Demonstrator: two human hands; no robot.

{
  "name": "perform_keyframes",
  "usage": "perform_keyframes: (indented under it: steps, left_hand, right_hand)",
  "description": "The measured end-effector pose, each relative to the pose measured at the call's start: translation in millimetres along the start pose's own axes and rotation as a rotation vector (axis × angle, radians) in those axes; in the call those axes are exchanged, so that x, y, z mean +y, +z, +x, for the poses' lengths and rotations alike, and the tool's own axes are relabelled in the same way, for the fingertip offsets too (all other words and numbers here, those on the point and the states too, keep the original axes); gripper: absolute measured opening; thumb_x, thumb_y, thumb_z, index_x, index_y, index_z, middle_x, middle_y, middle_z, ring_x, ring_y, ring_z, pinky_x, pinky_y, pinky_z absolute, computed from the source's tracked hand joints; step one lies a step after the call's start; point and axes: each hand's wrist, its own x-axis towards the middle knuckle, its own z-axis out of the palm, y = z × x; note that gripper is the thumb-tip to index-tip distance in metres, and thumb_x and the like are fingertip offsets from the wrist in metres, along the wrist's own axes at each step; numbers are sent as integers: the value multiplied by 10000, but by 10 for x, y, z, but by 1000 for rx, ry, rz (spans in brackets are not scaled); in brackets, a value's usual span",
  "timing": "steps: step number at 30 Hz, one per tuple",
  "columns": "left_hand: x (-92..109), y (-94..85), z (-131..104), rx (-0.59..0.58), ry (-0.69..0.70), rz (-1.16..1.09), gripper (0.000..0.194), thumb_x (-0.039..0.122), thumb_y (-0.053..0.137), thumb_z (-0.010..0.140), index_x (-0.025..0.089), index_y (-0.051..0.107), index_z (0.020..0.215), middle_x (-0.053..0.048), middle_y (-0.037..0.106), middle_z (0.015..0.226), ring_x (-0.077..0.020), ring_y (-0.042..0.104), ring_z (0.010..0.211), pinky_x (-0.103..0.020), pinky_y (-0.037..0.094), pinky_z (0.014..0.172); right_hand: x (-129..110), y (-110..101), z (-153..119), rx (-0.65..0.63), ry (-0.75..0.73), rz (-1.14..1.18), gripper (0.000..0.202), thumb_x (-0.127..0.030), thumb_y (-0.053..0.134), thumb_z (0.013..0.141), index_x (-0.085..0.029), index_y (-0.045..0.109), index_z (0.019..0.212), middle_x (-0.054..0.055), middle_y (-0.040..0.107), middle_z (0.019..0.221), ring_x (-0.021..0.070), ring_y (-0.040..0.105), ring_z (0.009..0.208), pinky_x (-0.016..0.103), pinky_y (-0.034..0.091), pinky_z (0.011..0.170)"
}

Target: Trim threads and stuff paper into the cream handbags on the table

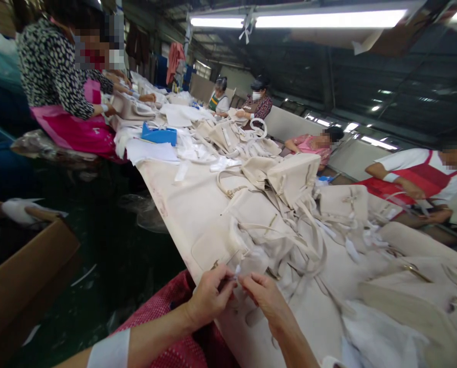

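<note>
My left hand (213, 293) and my right hand (262, 294) meet near the table's front edge, fingers pinched close together. Between their fingertips a small white strip (237, 271) shows, thin like paper or tape. Its exact kind is too small to tell. Just beyond my fingers lies a beige handbag (213, 245) with a gold-coloured metal fitting. White wrapping (251, 260) sits beside it, right above my right hand. A white band circles my left forearm.
Beige handbags (293, 179) with straps are heaped across the table (167, 189). A blue tape dispenser (159, 134) stands on white sheets at the far left. An open cardboard box (32, 255) is on my left. Several co-workers sit or stand around the table.
</note>
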Motion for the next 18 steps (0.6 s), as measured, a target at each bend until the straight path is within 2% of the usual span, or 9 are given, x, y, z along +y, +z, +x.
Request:
perform_keyframes:
  steps: [3,7,11,13,16,18]
  left_hand:
    - [41,-18,3,-30,-58,-157,128,303,583,860,180,559,836,-1,628,677,-116,583,551,-210,438,523]
    - [139,-13,57,5,-266,-391,266,410,650,788,192,497,795,25,620,621,-86,529,418,-186,400,411]
    - [229,-46,159,29,-470,-434,315,440,668,689,204,470,750,28,621,534,-77,459,319,-164,302,311]
    - [256,-74,186,13,-544,-465,315,428,673,648,204,477,753,25,627,520,-79,462,316,-161,303,302]
    - [266,-91,175,14,-589,-511,309,408,668,631,200,486,770,26,635,527,-84,492,337,-158,334,314]
    - [253,-79,150,32,-566,-528,322,411,671,643,202,471,785,29,643,542,-84,509,347,-155,347,324]
  right_hand:
    - [73,17,56,36,-18,-51,369,-543,588,682,-213,524,530,-68,335,499,105,271,514,285,208,522]
    - [117,75,59,78,-18,-37,416,-587,602,669,-210,505,523,-63,346,499,104,296,511,278,210,507]
    - [59,140,-25,31,52,41,423,-602,649,640,-194,555,580,-62,374,511,99,311,512,262,213,482]
    - [29,181,-40,14,68,71,431,-608,664,631,-186,584,599,-59,398,499,93,315,491,254,213,464]
    - [26,261,5,50,47,137,434,-604,706,612,-179,628,654,-52,454,477,92,350,453,242,235,439]
    - [33,320,45,112,20,219,453,-573,770,576,-182,665,779,-48,515,492,106,414,449,234,273,431]
